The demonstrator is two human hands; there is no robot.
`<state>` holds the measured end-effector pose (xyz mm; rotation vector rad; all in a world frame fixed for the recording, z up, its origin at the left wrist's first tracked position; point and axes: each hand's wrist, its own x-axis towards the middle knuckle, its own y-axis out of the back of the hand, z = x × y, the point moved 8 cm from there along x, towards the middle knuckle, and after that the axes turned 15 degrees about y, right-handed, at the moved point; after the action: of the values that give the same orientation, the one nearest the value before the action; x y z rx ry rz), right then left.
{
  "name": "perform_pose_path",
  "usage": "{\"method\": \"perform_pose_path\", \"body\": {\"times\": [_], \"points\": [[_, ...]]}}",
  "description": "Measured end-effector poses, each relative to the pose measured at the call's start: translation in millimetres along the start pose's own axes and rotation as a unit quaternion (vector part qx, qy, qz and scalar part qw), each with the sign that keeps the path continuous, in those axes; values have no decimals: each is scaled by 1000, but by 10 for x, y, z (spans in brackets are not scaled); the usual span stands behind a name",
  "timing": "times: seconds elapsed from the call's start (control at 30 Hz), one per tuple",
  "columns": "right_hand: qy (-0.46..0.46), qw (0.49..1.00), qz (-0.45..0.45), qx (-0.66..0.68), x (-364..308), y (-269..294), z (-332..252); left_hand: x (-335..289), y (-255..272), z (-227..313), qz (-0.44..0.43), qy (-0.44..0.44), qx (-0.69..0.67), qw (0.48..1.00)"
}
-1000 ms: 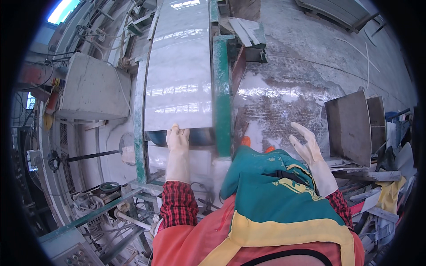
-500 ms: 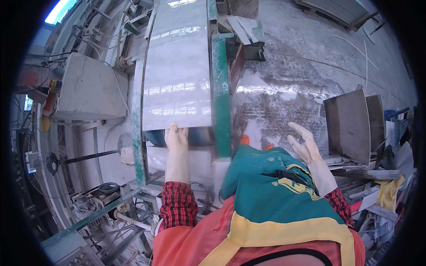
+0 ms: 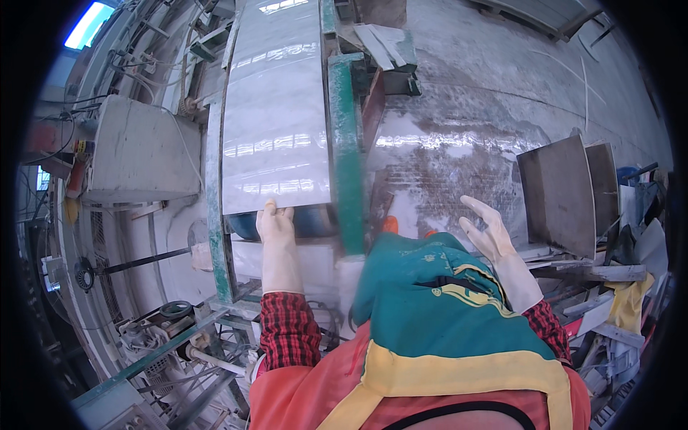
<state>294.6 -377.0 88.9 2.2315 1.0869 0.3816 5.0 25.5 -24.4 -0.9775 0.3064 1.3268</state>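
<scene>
Since the earlier frame the whole view has swung slightly, so the white slab (image 3: 276,122), the left hand (image 3: 278,233) and the green frame (image 3: 347,158) all sit a little further left; the left hand has stayed at the slab's near edge, and the right hand (image 3: 491,233) has kept its spread pose. The left grip is closed on that near edge, around its middle: one digit lies over the top face while the others bend in close against the edge. How far they reach underneath is hidden. The slab lies flat and runs away to the far side between the two long sides of the frame, glossy with bands of reflected light. Beneath its near end shows a dark blue curved surface (image 3: 308,221), just beyond the left hand.

The right grip is loose and holds nothing: thumb and fingers stand apart, raised in the air to the right of the slab, well clear of it and near the green apron (image 3: 444,308). Both hands wear pale gloves. Further right, brown boards (image 3: 555,197) stand tilted on edge, with a yellow cloth (image 3: 631,308) nearer. On the left is a large grey block (image 3: 143,150).
</scene>
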Motion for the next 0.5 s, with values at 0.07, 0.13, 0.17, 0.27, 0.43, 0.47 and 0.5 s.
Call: {"method": "perform_pose_path", "body": {"times": [0.07,0.13,0.17,0.27,0.43,0.47,0.5], "points": [[-8,1000,-1,-1,-27,-1,23,-19,-37,3,-10,9,16,1000],[-15,1000,1,5,-50,-28,94,-63,-118,27,-35,28,40,998],[-27,1000,2,12,-64,-33,104,-101,-129,41,-15,46,111,993],[-46,998,5,34,-82,-63,122,-135,-60,131,55,104,304,945],[-50,997,6,51,-124,-152,333,-124,24,281,195,127,505,831],[-55,997,6,49,-143,-149,378,-104,37,306,205,129,522,818],[-60,997,6,46,-172,-141,437,-110,6,348,206,134,582,775]]}}
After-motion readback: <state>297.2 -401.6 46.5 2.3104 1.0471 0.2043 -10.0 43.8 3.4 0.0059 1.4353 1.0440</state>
